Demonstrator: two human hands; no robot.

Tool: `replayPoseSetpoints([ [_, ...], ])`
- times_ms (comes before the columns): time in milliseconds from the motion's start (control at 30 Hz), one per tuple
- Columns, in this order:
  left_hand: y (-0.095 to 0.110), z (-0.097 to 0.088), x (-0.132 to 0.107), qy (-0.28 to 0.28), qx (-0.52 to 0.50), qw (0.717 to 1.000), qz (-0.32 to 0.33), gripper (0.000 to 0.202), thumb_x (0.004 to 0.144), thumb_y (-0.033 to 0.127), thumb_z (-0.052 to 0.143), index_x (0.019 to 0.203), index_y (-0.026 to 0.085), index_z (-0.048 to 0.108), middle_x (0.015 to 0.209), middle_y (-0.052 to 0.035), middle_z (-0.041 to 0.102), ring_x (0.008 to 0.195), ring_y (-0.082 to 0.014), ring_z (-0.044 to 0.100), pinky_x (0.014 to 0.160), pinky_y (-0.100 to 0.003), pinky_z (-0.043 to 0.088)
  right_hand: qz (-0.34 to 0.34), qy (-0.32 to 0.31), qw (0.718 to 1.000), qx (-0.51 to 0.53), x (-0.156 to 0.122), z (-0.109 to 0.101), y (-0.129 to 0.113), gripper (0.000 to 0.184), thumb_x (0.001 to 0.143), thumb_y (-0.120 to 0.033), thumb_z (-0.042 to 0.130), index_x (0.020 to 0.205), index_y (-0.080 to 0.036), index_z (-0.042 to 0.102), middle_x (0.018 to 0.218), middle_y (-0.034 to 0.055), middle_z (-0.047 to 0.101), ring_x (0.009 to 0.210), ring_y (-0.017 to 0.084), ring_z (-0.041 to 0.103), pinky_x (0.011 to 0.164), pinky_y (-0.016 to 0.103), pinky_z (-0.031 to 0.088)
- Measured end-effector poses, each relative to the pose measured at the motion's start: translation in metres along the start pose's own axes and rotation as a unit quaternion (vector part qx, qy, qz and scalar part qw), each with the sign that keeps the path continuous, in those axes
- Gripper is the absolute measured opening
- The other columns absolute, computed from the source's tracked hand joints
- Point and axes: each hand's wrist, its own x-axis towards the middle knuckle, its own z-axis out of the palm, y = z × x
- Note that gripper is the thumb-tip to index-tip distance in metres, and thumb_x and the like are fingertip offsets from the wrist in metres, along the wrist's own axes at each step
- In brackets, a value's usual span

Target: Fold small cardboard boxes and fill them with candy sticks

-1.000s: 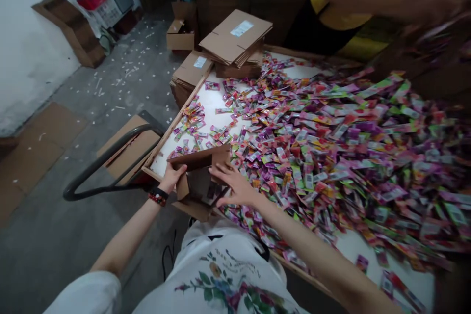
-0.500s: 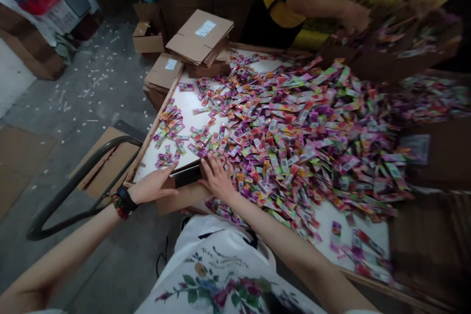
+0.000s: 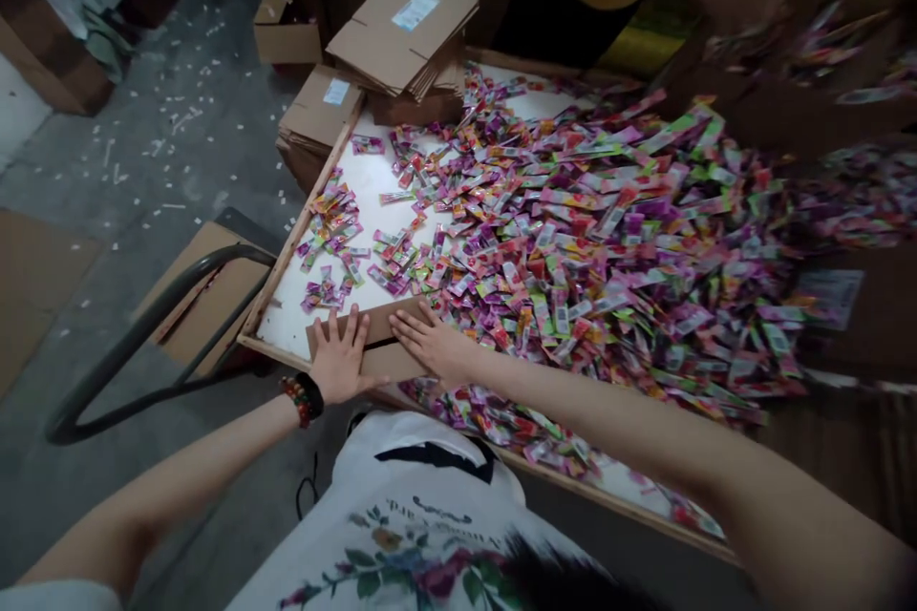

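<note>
The left hand (image 3: 342, 358) and right hand (image 3: 430, 341) press open and ungripping on a flattened cardboard carton (image 3: 391, 362) at the surface (image 3: 287, 325)'s near edge, beside a heap of colourful sachets (image 3: 573, 239).

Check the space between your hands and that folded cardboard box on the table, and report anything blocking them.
Nothing visible blocks them: the left hand and right hand rest directly on the folded cardboard box. Colourful packets lie beyond and beside it, not between.
</note>
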Motion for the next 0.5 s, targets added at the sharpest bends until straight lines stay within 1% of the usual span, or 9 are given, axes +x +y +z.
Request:
replayPoseSetpoints([
  [100,0.003,0.009,-0.001,0.010,0.000,1.000,-0.004,0.102,0.076,0.078,0.045,0.150,0.008,0.032,0.159,-0.0231,0.017,0.139,-0.0575,0.008,0.105,-0.073,-0.004,0.043,0.001,0.999,-0.009,0.000,0.008,-0.006,0.117,0.050,-0.052,0.082,0.146,-0.005,0.036,0.157,0.0212,0.017,0.147,0.035,0.013,0.119,0.058,0.001],
  [167,0.001,0.012,-0.001,0.019,0.003,1.000,-0.010,0.099,0.079,0.076,0.043,0.151,0.009,0.030,0.159,-0.0230,0.017,0.139,-0.0577,0.008,0.104,-0.074,-0.003,0.073,0.008,0.997,-0.014,0.006,0.011,-0.012,0.118,0.051,-0.051,0.081,0.145,0.002,0.034,0.156,0.0225,0.018,0.147,0.035,0.015,0.119,0.057,0.001],
  [233,-0.002,0.011,0.001,0.023,0.011,1.000,-0.009,0.098,0.080,0.075,0.043,0.151,0.008,0.030,0.158,-0.0254,0.017,0.138,-0.0576,0.009,0.104,-0.074,-0.002,0.105,0.007,0.994,-0.017,0.018,0.011,-0.018,0.116,0.053,-0.052,0.080,0.144,0.004,0.035,0.155,0.0227,0.020,0.146,0.035,0.016,0.120,0.055,0.001],
  [300,-0.005,0.006,0.004,0.006,0.021,1.000,0.011,0.106,0.075,0.078,0.047,0.150,0.006,0.030,0.156,-0.0306,0.016,0.138,-0.0577,0.013,0.103,-0.074,0.002,0.147,-0.010,0.989,-0.008,0.032,0.008,-0.021,0.115,0.052,-0.056,0.080,0.143,0.000,0.039,0.154,0.0219,0.024,0.146,0.035,0.019,0.120,0.056,0.003],
  [367,-0.007,-0.003,0.007,-0.022,0.036,0.998,0.044,0.121,0.063,0.081,0.057,0.151,0.003,0.027,0.154,-0.0362,0.014,0.137,-0.0582,0.016,0.103,-0.073,0.007,0.167,-0.011,0.986,0.020,0.041,0.003,-0.023,0.114,0.052,-0.060,0.080,0.144,-0.004,0.041,0.153,0.0214,0.029,0.145,0.035,0.022,0.119,0.056,0.004],
  [400,-0.007,-0.007,0.007,-0.032,0.050,0.997,0.056,0.127,0.058,0.080,0.063,0.151,0.003,0.025,0.153,-0.0378,0.013,0.136,-0.0584,0.017,0.103,-0.072,0.008,0.168,0.012,0.985,0.041,0.040,0.002,-0.024,0.112,0.056,-0.061,0.078,0.145,-0.006,0.039,0.153,0.0208,0.030,0.145,0.034,0.023,0.119,0.056,0.005],
  [433,-0.007,-0.012,0.008,-0.035,0.068,0.995,0.064,0.129,0.055,0.076,0.067,0.152,0.003,0.023,0.153,-0.0385,0.013,0.135,-0.0583,0.018,0.102,-0.071,0.010,0.171,0.054,0.982,0.066,0.032,0.003,-0.026,0.109,0.061,-0.062,0.075,0.147,-0.009,0.036,0.154,0.0197,0.029,0.145,0.033,0.023,0.119,0.055,0.006],
  [467,-0.007,-0.016,0.007,-0.033,0.088,0.993,0.070,0.127,0.056,0.070,0.071,0.152,0.004,0.021,0.153,-0.0383,0.014,0.135,-0.0575,0.020,0.102,-0.070,0.012,0.186,0.115,0.971,0.094,0.017,0.008,-0.030,0.105,0.068,-0.063,0.070,0.150,-0.011,0.031,0.155,0.0185,0.028,0.145,0.032,0.023,0.119,0.054,0.008],
  [500,-0.007,-0.020,0.006,-0.027,0.106,0.991,0.074,0.122,0.058,0.064,0.073,0.153,0.007,0.021,0.152,-0.0372,0.017,0.135,-0.0557,0.021,0.103,-0.068,0.014,0.225,0.192,0.947,0.124,-0.005,0.016,-0.034,0.101,0.074,-0.063,0.065,0.152,-0.013,0.026,0.156,0.0177,0.027,0.145,0.031,0.022,0.118,0.053,0.011],
])
